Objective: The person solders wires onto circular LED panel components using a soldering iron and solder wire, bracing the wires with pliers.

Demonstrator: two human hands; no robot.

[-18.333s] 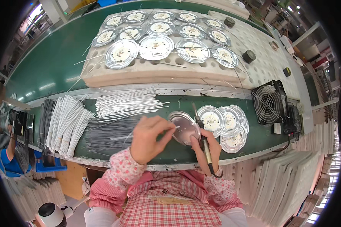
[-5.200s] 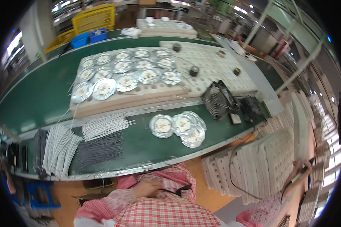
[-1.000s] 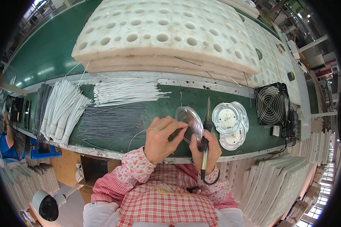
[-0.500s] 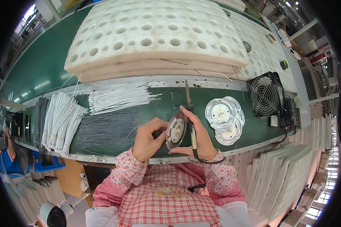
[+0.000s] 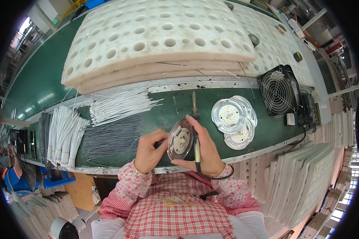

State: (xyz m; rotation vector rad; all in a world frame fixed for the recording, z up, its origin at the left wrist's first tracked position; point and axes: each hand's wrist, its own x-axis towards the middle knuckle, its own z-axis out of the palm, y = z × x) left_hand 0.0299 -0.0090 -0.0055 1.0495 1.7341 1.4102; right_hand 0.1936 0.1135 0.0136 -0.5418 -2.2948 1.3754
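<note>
My right hand (image 5: 205,153) is closed around a soldering iron (image 5: 196,145) and a round metal lamp disc (image 5: 180,140), tilted upright with its board facing left. The iron's tip points away from me. My left hand (image 5: 149,151) is curled at the disc's left side; a thin wire runs near it, but what its fingertips grip is hidden. To the right, several similar discs (image 5: 229,115) lie overlapping on the green bench (image 5: 167,97). Bundles of white wires (image 5: 119,104), grey wires (image 5: 109,139) and banded white wires (image 5: 64,137) lie on the left.
A foam block with holes (image 5: 155,32) spans the back, beside another perforated board (image 5: 283,55) with small dark cylinders. A black fan (image 5: 276,91) stands right. Foam boards (image 5: 295,187) are stacked below right. A co-worker's arm and blue top (image 5: 16,175) show at left.
The disc has turned from showing its plain face to its board face, and my right fingers have risen over its top. The discs seen on the foam block earlier are no longer there.
</note>
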